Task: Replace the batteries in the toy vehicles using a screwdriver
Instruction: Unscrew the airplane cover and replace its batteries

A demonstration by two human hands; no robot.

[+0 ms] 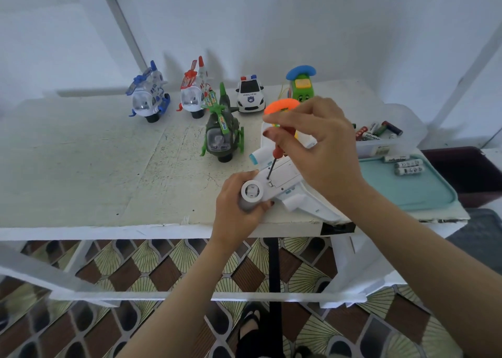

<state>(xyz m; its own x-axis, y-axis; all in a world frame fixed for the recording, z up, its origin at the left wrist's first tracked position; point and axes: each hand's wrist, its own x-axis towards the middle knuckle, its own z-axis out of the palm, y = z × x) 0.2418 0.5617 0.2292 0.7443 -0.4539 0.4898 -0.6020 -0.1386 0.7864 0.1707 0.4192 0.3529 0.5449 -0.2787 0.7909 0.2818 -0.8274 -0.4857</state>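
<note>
Red screwdriver (276, 151) in curled right hand (320, 145)

One wide-angle head-worn camera looks forward and steeply down, at close range, over the near edge of the white table (81, 167), taking in the rear wall (271, 31) and tiled floor (135, 270).

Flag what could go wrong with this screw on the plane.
The screwdriver stands tilted on the screw. Pinched high by the right hand, its tip could slip and strip the head. The toy plane, gripped only at one end by the left hand, lies at the front edge of the table, so a freed screw might roll off.
</note>
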